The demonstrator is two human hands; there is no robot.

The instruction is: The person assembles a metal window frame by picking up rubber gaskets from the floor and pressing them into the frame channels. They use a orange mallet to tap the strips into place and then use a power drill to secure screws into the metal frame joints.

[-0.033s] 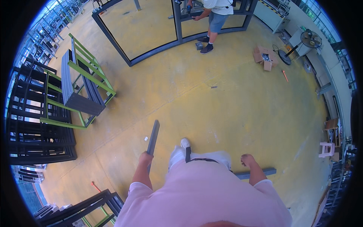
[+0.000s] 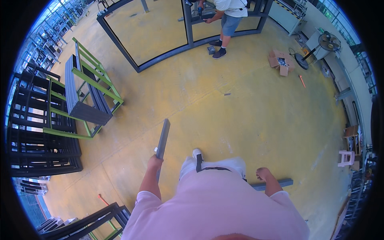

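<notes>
My left hand [image 2: 155,161] is closed round a long grey metal profile [image 2: 163,138]. The bar slants up and forward, and its lower end runs down beside my forearm. On my right side, my right hand [image 2: 263,174] hangs with its fingers curled in, and nothing shows in them. Another grey profile [image 2: 285,183] passes beneath my right forearm, apart from the hand; part of it is hidden by my arm and body.
Ahead stands a large dark frame [image 2: 163,55], where a person [image 2: 229,24] holds a drill. A green rack [image 2: 98,86] bears grey profiles at left, beside stacked dark frames [image 2: 44,140]. At right are an open carton [image 2: 279,62], a fan [image 2: 329,41] and a pink stool [image 2: 345,158].
The profile in my left hand has swung slightly forward, its tip higher in view. My left hand has moved a little forward. The surroundings have shifted slightly down in the view.
</notes>
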